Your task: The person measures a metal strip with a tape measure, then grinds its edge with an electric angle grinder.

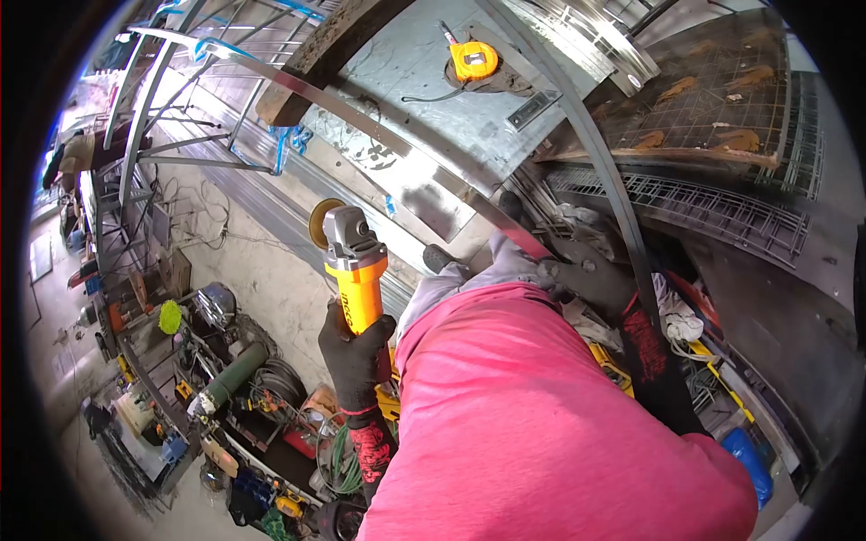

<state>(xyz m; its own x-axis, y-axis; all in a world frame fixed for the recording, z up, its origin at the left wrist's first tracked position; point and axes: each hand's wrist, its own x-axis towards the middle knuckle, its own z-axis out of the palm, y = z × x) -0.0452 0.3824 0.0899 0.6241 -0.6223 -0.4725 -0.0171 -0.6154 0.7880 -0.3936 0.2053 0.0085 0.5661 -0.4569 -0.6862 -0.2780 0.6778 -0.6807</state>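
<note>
In my gloved left hand is a yellow and grey angle grinder, held upright by its body, with the fingers wrapped round it. Its thin disc points up and away from me. My gloved right hand closes round the near end of a long flat metal bar, which stretches away to the upper left. Part of those fingers is hidden. A second metal bar crosses in front of my right wrist. Beyond the hands, a yellow tape measure lies on a metal-topped work surface.
A wooden beam lies across the far side. Metal frames stand at upper left. A green gas cylinder, hoses and tools crowd the lower left. At right are a stained board and wire mesh.
</note>
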